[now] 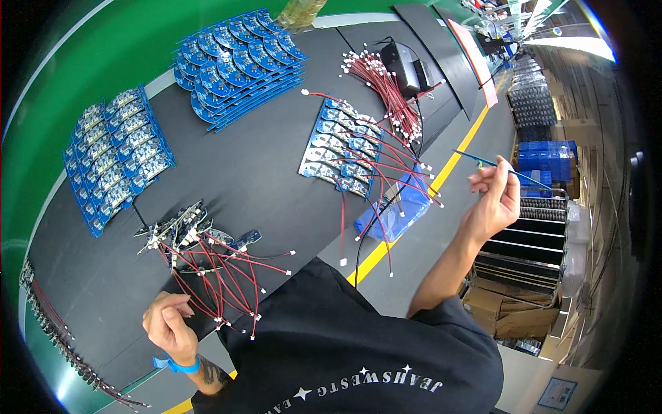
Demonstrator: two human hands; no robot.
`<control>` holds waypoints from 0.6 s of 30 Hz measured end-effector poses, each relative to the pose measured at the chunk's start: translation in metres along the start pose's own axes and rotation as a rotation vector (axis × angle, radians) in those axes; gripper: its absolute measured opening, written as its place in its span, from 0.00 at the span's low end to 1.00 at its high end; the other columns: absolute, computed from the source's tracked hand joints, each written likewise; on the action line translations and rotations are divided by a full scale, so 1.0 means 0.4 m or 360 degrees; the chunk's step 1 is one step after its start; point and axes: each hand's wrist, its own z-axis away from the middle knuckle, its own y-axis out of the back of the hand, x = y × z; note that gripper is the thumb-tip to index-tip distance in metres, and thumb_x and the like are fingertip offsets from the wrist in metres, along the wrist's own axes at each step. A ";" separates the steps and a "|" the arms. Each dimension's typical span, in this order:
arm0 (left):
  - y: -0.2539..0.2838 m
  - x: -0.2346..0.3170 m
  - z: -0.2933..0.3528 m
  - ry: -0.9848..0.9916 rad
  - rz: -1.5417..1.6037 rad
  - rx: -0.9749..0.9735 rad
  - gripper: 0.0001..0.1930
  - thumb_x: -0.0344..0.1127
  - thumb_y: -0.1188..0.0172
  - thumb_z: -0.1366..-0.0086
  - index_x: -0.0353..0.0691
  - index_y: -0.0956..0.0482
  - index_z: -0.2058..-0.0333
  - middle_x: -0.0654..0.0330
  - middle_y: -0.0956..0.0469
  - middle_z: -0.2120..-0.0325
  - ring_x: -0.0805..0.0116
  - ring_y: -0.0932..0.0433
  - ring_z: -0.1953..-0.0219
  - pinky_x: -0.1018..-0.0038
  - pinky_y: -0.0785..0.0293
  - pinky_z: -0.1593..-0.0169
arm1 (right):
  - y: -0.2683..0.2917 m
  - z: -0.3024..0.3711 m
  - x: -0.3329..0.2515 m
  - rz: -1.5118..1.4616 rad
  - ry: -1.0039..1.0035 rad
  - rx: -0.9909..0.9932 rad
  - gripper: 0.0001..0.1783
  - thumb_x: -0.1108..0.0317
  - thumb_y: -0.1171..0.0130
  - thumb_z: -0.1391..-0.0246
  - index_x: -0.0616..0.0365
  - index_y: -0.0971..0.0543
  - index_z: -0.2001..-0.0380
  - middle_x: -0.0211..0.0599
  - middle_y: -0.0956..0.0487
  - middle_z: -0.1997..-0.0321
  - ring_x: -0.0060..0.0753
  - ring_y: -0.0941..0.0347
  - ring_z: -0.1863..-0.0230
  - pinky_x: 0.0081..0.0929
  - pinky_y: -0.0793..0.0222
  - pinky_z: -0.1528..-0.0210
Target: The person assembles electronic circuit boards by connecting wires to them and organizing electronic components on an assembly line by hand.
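Observation:
My right hand (493,194) is raised at the right, past the table edge, with its fingers pinched on a thin blue strip (529,181). My left hand (169,326), with a blue wristband, is closed at the near left; nothing shows between its curled fingers. Just beyond it lies a loose pile of small circuit boards (183,229) with red cables (219,276) trailing from them. In the middle right of the table rests a blue circuit board panel (339,148), its red wires with white connectors hanging over the table edge.
Stacked blue board panels stand at the far middle (238,69) and left (117,152). A bundle of red cables (383,86) lies beside a black device (405,69). Wired boards line the left edge (58,338). A blue plastic bag (396,210) sits beyond the table, near a wire rack (524,238).

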 end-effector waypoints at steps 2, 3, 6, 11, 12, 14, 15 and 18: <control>0.020 -0.008 0.016 0.0252 -0.0081 0.0052 0.19 0.37 0.54 0.29 0.32 0.23 0.75 0.60 0.29 0.88 0.74 0.33 0.86 0.77 0.41 0.80 | 0.115 -0.066 0.234 0.0114 -0.0201 -0.0015 0.14 0.67 0.39 0.41 0.66 0.21 0.57 0.34 0.20 0.76 0.17 0.28 0.79 0.14 0.33 0.78; 0.017 0.000 0.011 0.0326 -0.0114 0.0074 0.17 0.34 0.54 0.29 0.31 0.23 0.75 0.61 0.29 0.86 0.76 0.33 0.85 0.78 0.41 0.80 | 0.176 -0.078 0.306 0.0550 -0.0431 -0.0077 0.21 0.65 0.36 0.44 0.67 0.24 0.50 0.33 0.20 0.75 0.18 0.28 0.77 0.15 0.32 0.76; -0.005 -0.003 0.001 0.0532 -0.0030 0.0272 0.09 0.28 0.50 0.31 0.31 0.23 0.69 0.62 0.27 0.81 0.79 0.33 0.81 0.80 0.38 0.77 | 0.253 -0.045 0.301 0.0706 -0.0183 0.0132 0.26 0.66 0.35 0.45 0.63 0.27 0.44 0.27 0.24 0.73 0.13 0.35 0.79 0.13 0.39 0.80; 0.001 -0.020 -0.038 0.0372 -0.0273 0.0448 0.09 0.21 0.40 0.40 0.33 0.24 0.60 0.59 0.27 0.67 0.78 0.29 0.73 0.82 0.34 0.73 | 0.053 0.027 -0.040 -0.0682 0.0115 -0.0757 0.14 0.69 0.48 0.37 0.68 0.23 0.54 0.30 0.27 0.80 0.16 0.42 0.87 0.15 0.50 0.86; 0.002 -0.019 -0.049 0.0362 -0.0234 0.0405 0.12 0.21 0.39 0.42 0.33 0.24 0.58 0.58 0.28 0.62 0.79 0.29 0.74 0.83 0.34 0.74 | -0.003 0.050 -0.080 -0.0973 0.0293 -0.1001 0.14 0.68 0.47 0.38 0.68 0.23 0.56 0.32 0.26 0.80 0.19 0.39 0.88 0.16 0.46 0.86; -0.014 -0.007 -0.073 0.0262 -0.0140 0.0304 0.15 0.20 0.38 0.43 0.34 0.25 0.56 0.57 0.30 0.56 0.79 0.29 0.74 0.83 0.33 0.75 | -0.119 0.095 -0.185 -0.0671 0.0629 -0.1376 0.14 0.68 0.40 0.45 0.68 0.21 0.59 0.37 0.22 0.77 0.25 0.31 0.86 0.19 0.38 0.83; -0.006 -0.001 -0.071 0.0326 -0.0174 0.0298 0.17 0.20 0.37 0.44 0.35 0.25 0.54 0.55 0.31 0.51 0.77 0.27 0.71 0.82 0.30 0.73 | -0.187 0.134 -0.240 -0.0377 0.0626 -0.1666 0.15 0.67 0.34 0.52 0.67 0.19 0.63 0.40 0.20 0.76 0.29 0.25 0.81 0.19 0.32 0.78; 0.016 0.017 -0.100 0.0159 -0.0401 0.0272 0.19 0.21 0.37 0.44 0.36 0.26 0.53 0.53 0.31 0.47 0.73 0.25 0.67 0.79 0.28 0.71 | -0.356 0.208 -0.267 -0.0265 0.1052 -0.2460 0.27 0.68 0.36 0.51 0.58 0.27 0.46 0.51 0.22 0.54 0.51 0.22 0.59 0.35 0.25 0.59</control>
